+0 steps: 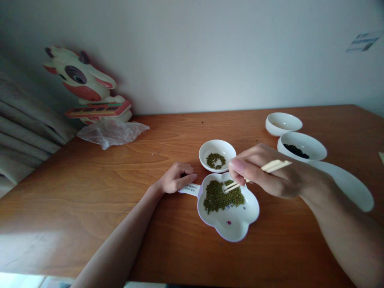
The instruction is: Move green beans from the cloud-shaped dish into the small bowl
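Observation:
In the head view, my right hand (261, 170) grips a pair of wooden chopsticks (277, 165), whose tips reach down among green mung beans (216, 196). Those beans lie in a white flower-shaped dish (235, 230) with a lilac rim. Whether a bean sits between the tips is too small to tell. My left hand (177, 179) is closed around the dish's short handle (192, 189), which carries a printed label. Just behind the dish stands a white bowl (204, 154) with a smaller heap of mung beans at its bottom.
To the right are a white bowl (318, 148) with dark bits, another white bowl (271, 127) behind it, and a white plate (349, 186) partly behind my right arm. A cow-shaped toy keyboard (90, 88) and a crumpled plastic bag (112, 134) occupy the table's back left, near a curtain (25, 124).

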The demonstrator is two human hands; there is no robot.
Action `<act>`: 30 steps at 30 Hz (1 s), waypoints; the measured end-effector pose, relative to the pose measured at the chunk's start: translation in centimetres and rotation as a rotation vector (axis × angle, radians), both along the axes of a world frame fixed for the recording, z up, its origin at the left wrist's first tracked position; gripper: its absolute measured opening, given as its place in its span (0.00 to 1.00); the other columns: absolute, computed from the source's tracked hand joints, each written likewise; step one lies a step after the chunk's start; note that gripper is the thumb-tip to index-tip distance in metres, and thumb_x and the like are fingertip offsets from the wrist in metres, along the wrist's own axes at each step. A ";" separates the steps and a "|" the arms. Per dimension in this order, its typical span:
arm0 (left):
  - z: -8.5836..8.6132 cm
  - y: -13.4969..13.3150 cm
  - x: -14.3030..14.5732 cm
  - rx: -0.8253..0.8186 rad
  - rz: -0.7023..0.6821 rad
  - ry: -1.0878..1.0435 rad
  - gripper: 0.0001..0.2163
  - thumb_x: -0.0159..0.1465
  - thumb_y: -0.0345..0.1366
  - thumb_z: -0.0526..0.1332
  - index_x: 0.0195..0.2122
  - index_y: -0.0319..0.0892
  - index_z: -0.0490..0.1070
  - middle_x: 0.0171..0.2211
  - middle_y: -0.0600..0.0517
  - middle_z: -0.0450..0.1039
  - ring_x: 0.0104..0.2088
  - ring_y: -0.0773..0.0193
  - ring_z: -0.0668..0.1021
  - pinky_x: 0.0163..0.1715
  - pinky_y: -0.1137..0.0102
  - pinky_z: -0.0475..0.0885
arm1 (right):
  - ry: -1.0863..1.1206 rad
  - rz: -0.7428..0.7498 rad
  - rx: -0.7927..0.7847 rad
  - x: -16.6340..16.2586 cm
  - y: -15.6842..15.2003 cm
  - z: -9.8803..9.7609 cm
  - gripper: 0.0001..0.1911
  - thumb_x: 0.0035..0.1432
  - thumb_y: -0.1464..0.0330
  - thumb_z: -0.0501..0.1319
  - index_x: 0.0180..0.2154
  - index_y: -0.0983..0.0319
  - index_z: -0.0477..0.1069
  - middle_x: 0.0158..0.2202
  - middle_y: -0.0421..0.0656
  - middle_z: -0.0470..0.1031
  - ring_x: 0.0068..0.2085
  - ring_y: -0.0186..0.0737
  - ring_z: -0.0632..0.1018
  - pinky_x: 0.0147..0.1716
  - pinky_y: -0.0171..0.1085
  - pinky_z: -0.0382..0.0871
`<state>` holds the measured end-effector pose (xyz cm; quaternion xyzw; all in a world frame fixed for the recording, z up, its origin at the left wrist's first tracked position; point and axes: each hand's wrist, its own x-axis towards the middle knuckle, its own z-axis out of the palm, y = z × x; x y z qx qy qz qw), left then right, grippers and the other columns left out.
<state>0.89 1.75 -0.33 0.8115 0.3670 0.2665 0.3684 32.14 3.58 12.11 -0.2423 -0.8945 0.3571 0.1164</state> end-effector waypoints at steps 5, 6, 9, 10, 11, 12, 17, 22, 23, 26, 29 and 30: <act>-0.1 0.0 -0.1 -0.015 0.003 -0.005 0.23 0.75 0.39 0.58 0.21 0.39 0.62 0.21 0.55 0.64 0.24 0.69 0.65 0.28 0.69 0.58 | -0.031 0.018 0.016 -0.2 0.0 -0.1 0.28 0.78 0.54 0.47 0.29 0.62 0.69 0.24 0.38 0.72 0.26 0.33 0.70 0.29 0.37 0.59; -0.1 0.0 -0.1 -0.014 0.002 -0.006 0.23 0.75 0.40 0.58 0.21 0.39 0.62 0.21 0.54 0.65 0.24 0.69 0.65 0.28 0.69 0.58 | -0.038 0.021 0.022 -0.2 0.0 -0.2 0.29 0.78 0.53 0.47 0.29 0.62 0.69 0.25 0.39 0.72 0.26 0.33 0.70 0.29 0.38 0.59; -0.1 0.0 -0.1 -0.012 -0.004 -0.003 0.23 0.75 0.39 0.58 0.21 0.39 0.62 0.21 0.54 0.65 0.24 0.69 0.66 0.28 0.69 0.58 | -0.049 0.025 0.030 -0.3 0.1 -0.4 0.29 0.79 0.53 0.46 0.29 0.61 0.68 0.25 0.40 0.73 0.27 0.34 0.70 0.31 0.38 0.61; -0.1 0.1 -0.1 -0.014 -0.003 -0.003 0.23 0.74 0.39 0.58 0.21 0.40 0.62 0.21 0.54 0.65 0.24 0.69 0.66 0.28 0.69 0.58 | -0.048 0.026 0.026 -0.3 0.2 -0.5 0.29 0.79 0.53 0.45 0.29 0.61 0.68 0.26 0.40 0.73 0.27 0.34 0.70 0.32 0.38 0.61; -0.1 0.1 -0.1 -0.017 -0.004 -0.004 0.23 0.74 0.39 0.58 0.21 0.40 0.62 0.21 0.54 0.65 0.24 0.69 0.66 0.28 0.69 0.58 | -0.042 0.026 0.024 -0.4 0.2 -0.5 0.29 0.79 0.53 0.45 0.29 0.61 0.68 0.26 0.40 0.73 0.28 0.34 0.71 0.32 0.38 0.62; -0.1 0.1 0.0 -0.019 -0.004 -0.004 0.23 0.74 0.39 0.58 0.21 0.40 0.62 0.21 0.54 0.65 0.24 0.69 0.66 0.28 0.69 0.58 | -0.034 0.027 0.024 -0.4 0.2 -0.5 0.29 0.79 0.53 0.45 0.29 0.61 0.68 0.26 0.40 0.74 0.28 0.34 0.71 0.32 0.38 0.62; 0.0 0.0 0.0 -0.011 -0.001 -0.001 0.23 0.74 0.39 0.58 0.21 0.40 0.61 0.21 0.55 0.64 0.24 0.69 0.65 0.28 0.68 0.58 | 0.029 0.023 0.051 -0.1 0.1 0.1 0.30 0.79 0.54 0.45 0.28 0.61 0.69 0.25 0.39 0.73 0.27 0.34 0.71 0.31 0.39 0.62; -0.1 0.0 -0.1 -0.022 -0.003 -0.001 0.23 0.75 0.39 0.57 0.21 0.40 0.61 0.21 0.55 0.64 0.24 0.69 0.65 0.27 0.68 0.57 | 0.265 -0.060 0.131 1.3 0.4 1.5 0.32 0.80 0.55 0.44 0.26 0.59 0.71 0.24 0.40 0.74 0.27 0.37 0.72 0.33 0.41 0.64; -0.2 0.1 -0.1 -0.022 -0.005 -0.003 0.23 0.75 0.39 0.57 0.21 0.40 0.61 0.21 0.55 0.64 0.24 0.69 0.65 0.28 0.68 0.57 | 0.329 -0.098 0.156 1.5 0.5 1.7 0.32 0.79 0.55 0.44 0.26 0.59 0.71 0.24 0.40 0.74 0.27 0.38 0.72 0.33 0.42 0.64; -0.2 0.1 -0.1 -0.011 -0.011 -0.004 0.23 0.75 0.39 0.57 0.21 0.40 0.60 0.21 0.55 0.64 0.24 0.69 0.65 0.28 0.68 0.58 | 0.434 -0.239 0.220 1.8 0.7 2.0 0.34 0.79 0.52 0.44 0.26 0.57 0.73 0.24 0.42 0.73 0.28 0.41 0.71 0.34 0.45 0.63; -0.3 0.2 -0.1 -0.002 -0.018 0.005 0.24 0.75 0.39 0.57 0.20 0.40 0.59 0.20 0.55 0.63 0.24 0.69 0.65 0.28 0.67 0.58 | 0.415 -0.314 0.262 1.6 0.8 2.0 0.33 0.78 0.51 0.44 0.26 0.56 0.73 0.24 0.43 0.72 0.27 0.42 0.69 0.33 0.46 0.62; -0.3 0.2 -0.1 -0.004 -0.017 0.008 0.24 0.75 0.39 0.57 0.20 0.40 0.59 0.20 0.55 0.63 0.24 0.69 0.65 0.29 0.67 0.58 | 0.406 -0.320 0.271 1.6 0.8 2.0 0.32 0.77 0.50 0.45 0.27 0.56 0.73 0.24 0.43 0.72 0.27 0.42 0.69 0.33 0.47 0.62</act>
